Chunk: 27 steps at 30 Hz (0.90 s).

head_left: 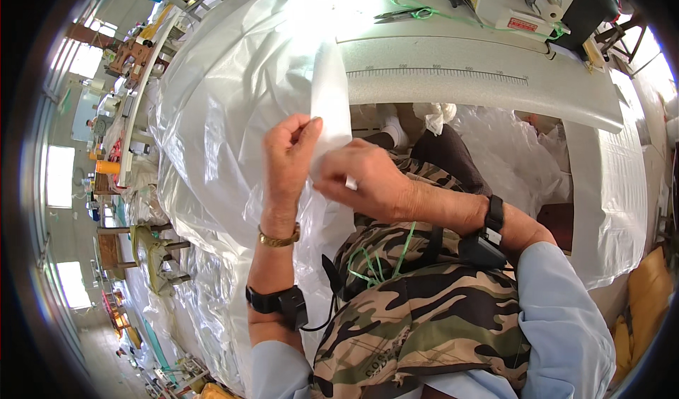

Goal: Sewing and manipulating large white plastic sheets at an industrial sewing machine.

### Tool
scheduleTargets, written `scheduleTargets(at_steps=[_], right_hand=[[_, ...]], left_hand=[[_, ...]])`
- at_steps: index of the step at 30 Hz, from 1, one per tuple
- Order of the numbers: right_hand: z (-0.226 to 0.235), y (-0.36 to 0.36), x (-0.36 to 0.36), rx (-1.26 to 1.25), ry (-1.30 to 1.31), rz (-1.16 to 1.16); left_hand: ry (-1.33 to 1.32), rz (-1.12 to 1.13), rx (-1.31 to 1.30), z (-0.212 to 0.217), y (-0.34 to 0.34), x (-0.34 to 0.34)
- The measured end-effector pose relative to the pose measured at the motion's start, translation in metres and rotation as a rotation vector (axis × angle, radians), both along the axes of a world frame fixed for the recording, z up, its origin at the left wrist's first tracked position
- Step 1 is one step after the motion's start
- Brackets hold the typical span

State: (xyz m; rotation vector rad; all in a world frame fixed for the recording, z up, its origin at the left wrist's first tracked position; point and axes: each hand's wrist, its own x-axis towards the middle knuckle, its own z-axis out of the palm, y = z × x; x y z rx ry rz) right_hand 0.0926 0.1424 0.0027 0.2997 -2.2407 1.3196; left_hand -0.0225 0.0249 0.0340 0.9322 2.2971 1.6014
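Note:
A large sheet of shiny white plastic [219,109] spreads from the lit needle area down over my left side and lap. Along its right side runs a folded strip [331,95]. My left hand [286,158] is closed, thumb and fingers pinching the strip's left edge. Just right of it, my right hand [368,180] curls with its fingertips at the lower part of the strip, slightly smeared by motion. The fingers look closed on the plastic, though the exact grip is partly hidden.
Ahead is a sewing machine [523,6] on a pale table with a ruler scale [445,73]. Thread snips [403,15] with green string lie on it. Crumpled clear plastic [509,148] sits below the table edge. More white sheeting [608,201] hangs at the right.

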Motion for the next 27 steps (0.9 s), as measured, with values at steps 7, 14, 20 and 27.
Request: scheduleTargets(at_steps=[7, 14, 20, 27], right_hand=[[-0.067, -0.044, -0.073, -0.41, -0.361, -0.209], [-0.017, -0.125, -0.207, -0.244, 0.358, 0.548], [-0.124, -0.096, -0.12, -0.044, -0.053, 0.626], [-0.018, 0.04, -0.076, 0.74, -0.554, 0.691]], left_hand=[[0.413, 0.013, -0.388, 0.081, -0.016, -0.029], [0.755, -0.389, -0.685, 0.125, 0.033, -0.027], [0.805, -0.342, -0.791, 0.01, -0.002, -0.014], [0.416, 0.149, -0.27, -0.069, -0.02, 0.0]])
